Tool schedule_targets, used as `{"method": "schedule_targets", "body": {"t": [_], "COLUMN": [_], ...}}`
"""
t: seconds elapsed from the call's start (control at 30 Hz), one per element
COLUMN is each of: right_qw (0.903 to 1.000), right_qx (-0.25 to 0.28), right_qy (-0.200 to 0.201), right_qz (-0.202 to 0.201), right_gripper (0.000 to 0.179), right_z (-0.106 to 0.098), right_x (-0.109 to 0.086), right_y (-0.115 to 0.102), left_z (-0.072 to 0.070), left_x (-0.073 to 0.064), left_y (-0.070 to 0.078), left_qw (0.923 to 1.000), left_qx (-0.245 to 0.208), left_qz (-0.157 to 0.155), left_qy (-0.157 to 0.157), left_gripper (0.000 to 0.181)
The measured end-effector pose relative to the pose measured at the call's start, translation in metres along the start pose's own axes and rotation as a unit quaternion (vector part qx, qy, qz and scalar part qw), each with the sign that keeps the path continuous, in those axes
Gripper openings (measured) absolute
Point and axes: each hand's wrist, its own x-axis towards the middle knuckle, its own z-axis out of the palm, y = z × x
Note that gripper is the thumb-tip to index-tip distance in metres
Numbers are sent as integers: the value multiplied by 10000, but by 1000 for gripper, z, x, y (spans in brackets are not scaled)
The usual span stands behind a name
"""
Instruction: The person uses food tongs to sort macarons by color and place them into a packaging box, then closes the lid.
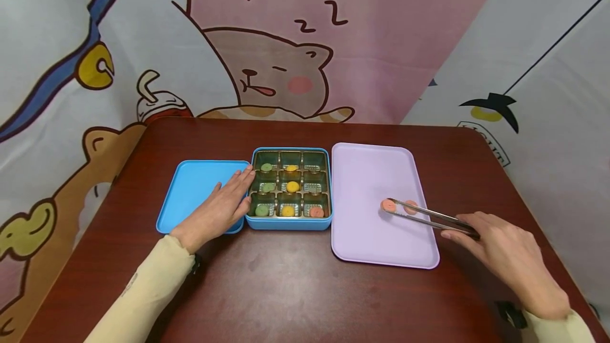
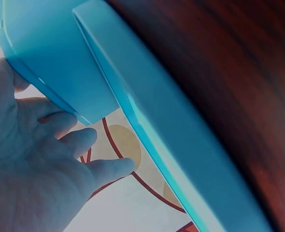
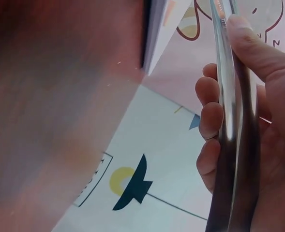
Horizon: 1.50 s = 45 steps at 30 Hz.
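My right hand (image 1: 507, 258) grips a pair of metal tongs (image 1: 440, 218); the right wrist view shows thumb and fingers wrapped around the tongs (image 3: 234, 121). The tong tips are on either side of a round orange-pink piece (image 1: 388, 205) over the lilac tray (image 1: 367, 173). Another such piece (image 1: 411, 207) lies on the tray, partly behind the tongs. My left hand (image 1: 221, 205) rests, fingers extended, against the left side of a blue box (image 1: 289, 224). Its gold divided insert holds green pieces (image 1: 262, 210) on the left, yellow ones (image 1: 293, 187) mid-column, and an orange-pink piece (image 1: 316, 211) front right.
A blue lid (image 1: 195, 189) lies left of the box, under my left wrist and hand. The tray stands close against the box's right side. All sit on a dark brown table (image 1: 286, 290), with a printed cartoon cloth (image 1: 381, 41) hanging behind it.
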Motion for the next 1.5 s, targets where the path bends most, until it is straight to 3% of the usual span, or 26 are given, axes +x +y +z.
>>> {"method": "schedule_targets", "body": {"t": [0.23, 0.47, 0.53, 0.77, 1.07, 1.5], "right_qw": [9993, 9985, 9975, 9928, 9908, 9853], "right_qx": [81, 116, 151, 218, 392, 435], "right_qy": [230, 200, 295, 585, 617, 874], "right_qz": [-297, -493, -631, -1026, -1139, -1405], "right_gripper": [42, 43, 49, 39, 79, 80], "right_z": [1, 0, 0, 2, 4, 12], "right_x": [14, 30, 34, 49, 63, 82], "right_y": [-7, -20, -23, -32, -46, -65], "left_z": [0, 1, 1, 1, 1, 1], "left_x": [0, 0, 0, 0, 0, 0], "left_y": [0, 0, 0, -1, 0, -1], "left_qw": [10000, 10000, 10000, 10000, 10000, 10000], "left_qx": [15, -9, -17, -29, -42, -18], "left_qz": [10, -12, -24, -17, -31, 9], "left_qy": [31, 50, 47, 54, 43, 41], "left_gripper": [66, 66, 66, 67, 66, 65]}}
